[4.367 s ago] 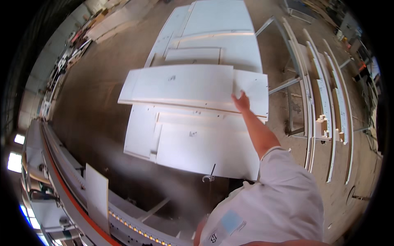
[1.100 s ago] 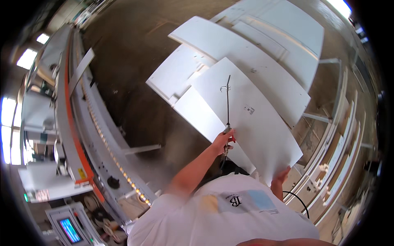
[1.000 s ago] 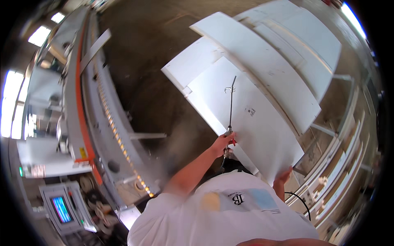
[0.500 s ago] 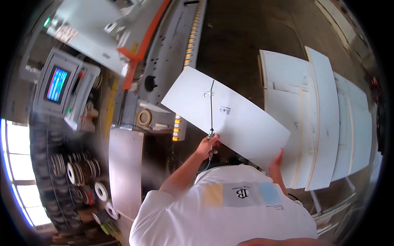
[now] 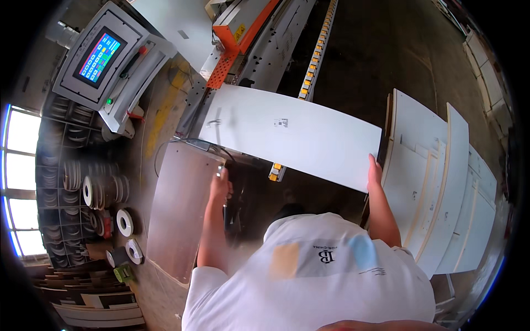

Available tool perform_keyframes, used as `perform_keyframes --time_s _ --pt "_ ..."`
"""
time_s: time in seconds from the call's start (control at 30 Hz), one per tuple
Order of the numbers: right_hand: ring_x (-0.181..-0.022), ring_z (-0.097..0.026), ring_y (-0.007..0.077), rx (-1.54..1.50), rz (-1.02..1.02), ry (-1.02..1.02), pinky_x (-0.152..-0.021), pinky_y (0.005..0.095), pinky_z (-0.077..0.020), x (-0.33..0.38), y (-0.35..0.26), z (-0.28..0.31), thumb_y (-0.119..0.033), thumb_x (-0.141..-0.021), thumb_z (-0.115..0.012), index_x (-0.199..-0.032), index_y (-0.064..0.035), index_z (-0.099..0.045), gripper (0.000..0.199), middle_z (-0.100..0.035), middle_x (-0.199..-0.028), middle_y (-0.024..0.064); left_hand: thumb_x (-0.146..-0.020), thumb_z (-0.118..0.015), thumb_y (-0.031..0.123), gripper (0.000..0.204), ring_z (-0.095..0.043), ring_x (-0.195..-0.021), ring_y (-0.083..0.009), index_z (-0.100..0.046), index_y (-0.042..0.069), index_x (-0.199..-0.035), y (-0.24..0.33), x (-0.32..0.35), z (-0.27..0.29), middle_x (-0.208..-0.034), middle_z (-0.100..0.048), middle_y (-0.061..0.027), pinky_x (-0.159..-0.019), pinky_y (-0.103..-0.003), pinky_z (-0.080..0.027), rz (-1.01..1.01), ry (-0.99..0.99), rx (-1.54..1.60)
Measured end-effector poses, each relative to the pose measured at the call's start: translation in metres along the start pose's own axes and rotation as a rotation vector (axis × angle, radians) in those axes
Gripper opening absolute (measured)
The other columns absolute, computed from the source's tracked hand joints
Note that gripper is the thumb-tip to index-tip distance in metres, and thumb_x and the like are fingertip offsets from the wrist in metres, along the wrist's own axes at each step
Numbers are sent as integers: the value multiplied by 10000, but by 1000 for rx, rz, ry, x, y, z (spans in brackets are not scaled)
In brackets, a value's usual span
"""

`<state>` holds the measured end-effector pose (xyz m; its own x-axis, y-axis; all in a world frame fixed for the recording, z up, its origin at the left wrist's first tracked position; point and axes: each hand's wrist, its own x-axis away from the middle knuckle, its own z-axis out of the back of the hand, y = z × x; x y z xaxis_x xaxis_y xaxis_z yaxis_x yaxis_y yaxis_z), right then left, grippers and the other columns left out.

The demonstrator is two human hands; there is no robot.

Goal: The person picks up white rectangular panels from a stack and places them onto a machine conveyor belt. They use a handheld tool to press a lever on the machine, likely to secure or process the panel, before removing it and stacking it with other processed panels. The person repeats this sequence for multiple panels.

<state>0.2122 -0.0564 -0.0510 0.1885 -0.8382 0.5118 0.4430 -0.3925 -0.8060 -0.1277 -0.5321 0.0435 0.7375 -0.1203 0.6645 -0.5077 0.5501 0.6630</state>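
A long white panel (image 5: pixel 320 144) lies across in front of me, its left end on the machine bed and its right end out toward the stacked boards. My right hand (image 5: pixel 375 172) grips the panel's right edge, the thumb along the side and the other fingers mostly hidden. Left of the panel's near edge, my left hand (image 5: pixel 220 186) is closed around an air blow gun (image 5: pixel 221 169), of which only a little metal shows. The gun's long nozzle is smeared or hard to make out. A small printed label (image 5: pixel 281 122) sits on the panel.
A brown-topped cabinet (image 5: pixel 179 204) stands at left. Beyond it are a control screen (image 5: pixel 99 58) and reels of edging (image 5: pixel 105 190). A roller rail (image 5: pixel 312 69) runs away beside the orange-guarded machine (image 5: pixel 243 33). Stacked white boards (image 5: pixel 422 187) stand at right.
The panel has turned nearly crosswise, its left end now at the machine. My left hand with the blow gun has moved left, off the panel. My right hand stays on its right end.
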Motion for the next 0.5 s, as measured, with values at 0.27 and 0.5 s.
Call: perform_keyframes --time_s 0.27,0.5 --pt "-1006 -631 173 -44 7 -240 -807 335 -519 5 -12 12 -534 -954 -546 -1243 -49 -612 568 -659 -1128 62 -982 -538 415 387 -527 -439 -190 -605 45 -891 13 73 -54 -578 -556 -58 -403 -373 -395 -88 -315 -530" --pt "-798 -644 149 49 -259 -329 -696 371 -546 26 -4 42 -621 -943 -507 -1191 -118 -645 578 -666 -917 25 -945 -601 411 401 -671 -800 -279 -631 42 -1099 -34 124 -26 -844 -691 -159 -705 -422 -514 -179 -633 -842"
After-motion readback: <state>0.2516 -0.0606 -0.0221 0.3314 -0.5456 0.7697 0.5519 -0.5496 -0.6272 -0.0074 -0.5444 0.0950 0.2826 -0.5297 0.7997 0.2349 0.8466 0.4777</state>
